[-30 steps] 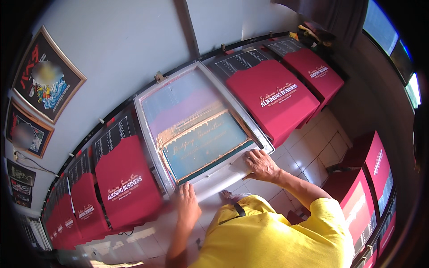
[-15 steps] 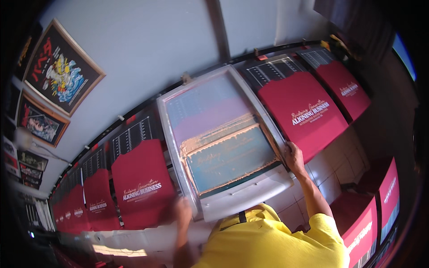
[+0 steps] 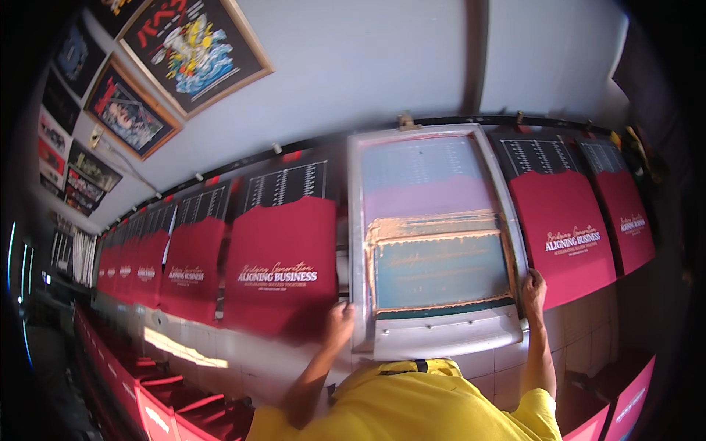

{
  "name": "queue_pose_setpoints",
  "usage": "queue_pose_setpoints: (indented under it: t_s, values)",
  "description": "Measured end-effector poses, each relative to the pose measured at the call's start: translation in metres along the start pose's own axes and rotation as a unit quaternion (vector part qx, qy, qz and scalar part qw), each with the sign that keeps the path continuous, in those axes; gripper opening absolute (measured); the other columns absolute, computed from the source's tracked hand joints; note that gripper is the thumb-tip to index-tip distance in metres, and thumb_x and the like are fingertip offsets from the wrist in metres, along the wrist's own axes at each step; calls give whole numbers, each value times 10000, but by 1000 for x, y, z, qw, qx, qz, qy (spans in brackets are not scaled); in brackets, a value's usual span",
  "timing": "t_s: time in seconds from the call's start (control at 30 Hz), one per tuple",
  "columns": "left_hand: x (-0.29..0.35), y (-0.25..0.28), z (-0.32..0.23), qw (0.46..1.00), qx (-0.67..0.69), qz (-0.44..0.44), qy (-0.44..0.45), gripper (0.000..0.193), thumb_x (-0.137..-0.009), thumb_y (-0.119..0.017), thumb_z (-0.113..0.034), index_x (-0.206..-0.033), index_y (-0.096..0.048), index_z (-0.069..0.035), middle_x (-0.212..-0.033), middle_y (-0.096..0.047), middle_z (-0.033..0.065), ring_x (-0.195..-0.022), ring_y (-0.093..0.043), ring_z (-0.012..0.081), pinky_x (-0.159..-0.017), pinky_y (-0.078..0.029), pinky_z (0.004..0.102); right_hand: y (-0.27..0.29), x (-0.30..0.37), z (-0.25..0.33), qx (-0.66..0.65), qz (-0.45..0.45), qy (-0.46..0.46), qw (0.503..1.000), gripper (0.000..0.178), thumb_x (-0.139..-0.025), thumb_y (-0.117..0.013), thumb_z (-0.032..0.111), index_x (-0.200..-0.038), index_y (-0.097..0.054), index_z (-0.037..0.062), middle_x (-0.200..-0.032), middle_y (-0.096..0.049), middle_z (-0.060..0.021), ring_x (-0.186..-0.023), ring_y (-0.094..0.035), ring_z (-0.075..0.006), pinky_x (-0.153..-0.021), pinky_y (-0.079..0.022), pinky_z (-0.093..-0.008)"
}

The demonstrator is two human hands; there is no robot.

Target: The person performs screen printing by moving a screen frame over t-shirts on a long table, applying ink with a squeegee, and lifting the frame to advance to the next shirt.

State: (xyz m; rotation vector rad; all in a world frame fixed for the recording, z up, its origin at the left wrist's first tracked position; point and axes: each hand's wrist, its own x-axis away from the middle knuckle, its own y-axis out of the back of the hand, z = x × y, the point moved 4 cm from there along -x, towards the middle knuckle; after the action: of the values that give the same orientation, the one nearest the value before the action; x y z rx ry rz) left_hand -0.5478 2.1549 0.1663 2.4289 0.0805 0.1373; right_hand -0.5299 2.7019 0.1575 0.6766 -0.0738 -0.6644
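A screen printing frame (image 3: pixel 358 220) with a pale rail lies over one of the printing boards in front of me. Copper-coloured ink (image 3: pixel 434 223) spreads across its mesh in a ridge and down both sides. At the near end rests a squeegee (image 3: pixel 448 333) with a white, screwed holder and a dark green blade edge. My left hand (image 3: pixel 338 325) is closed at the frame's near left rail, its fingertips partly hidden. On the opposite side, my right hand (image 3: pixel 535 292) grips the right rail. Whatever lies under the mesh shows only as blurred colour.
Red printed shirts stretch over boards on both sides, the closest being the left shirt (image 3: pixel 279 250) and the right shirt (image 3: pixel 562 220). More red shirts (image 3: pixel 158 411) hang behind me on the lower left. Framed posters (image 3: pixel 195 51) hang on the wall beyond the boards.
My view has swung left, so the frame now sits further right in the picture. My left hand, blurred before, has come up to the left rail. The right hand keeps its hold.
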Motion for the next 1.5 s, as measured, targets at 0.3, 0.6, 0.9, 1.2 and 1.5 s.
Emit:
queue_pose_setpoints:
  t_s: [0.3,0.6,0.9,1.2,1.5]
  values:
    - [9,50,-3,995,95,-35,-22,306,-953,-592,-269,-1008,-645,28,-887,-627,192,-798,-614,358,-707,-478,410,19,32,31,-48,7,-21,999,307,-903,-551,151,-1073,-679,-70,-876,-685,-111,-823,-619,-179,-773,-486,-321]
    - [-1,208,137,979,150,-138,-17,301,-966,-587,-244,-967,-638,53,-781,-581,117,-692,-557,202,-632,-445,343,-87,176,222,-153,57,-37,986,248,-914,-493,100,-966,-671,-64,-751,-595,-30,-695,-521,-97,-625,-432,-262]
    - [-17,335,238,988,32,-145,39,307,-939,-603,-257,-904,-657,43,-710,-617,177,-655,-585,249,-636,-457,371,-203,246,258,-128,61,-36,989,278,-931,-554,115,-1100,-666,-75,-884,-691,-103,-779,-609,-154,-735,-488,-286]
    - [-48,358,241,991,22,-118,60,350,-946,-577,-281,-808,-615,38,-709,-616,216,-641,-616,324,-605,-443,413,-225,237,305,-60,52,-17,997,266,-908,-547,107,-1061,-685,-61,-829,-698,-153,-755,-641,-186,-730,-494,-306]
    - [-60,351,271,987,93,-124,48,311,-928,-618,-249,-851,-642,51,-653,-602,148,-580,-521,223,-595,-436,365,-234,243,314,-57,42,-17,997,262,-907,-554,112,-1055,-691,-56,-861,-709,-183,-770,-665,-229,-738,-504,-324]
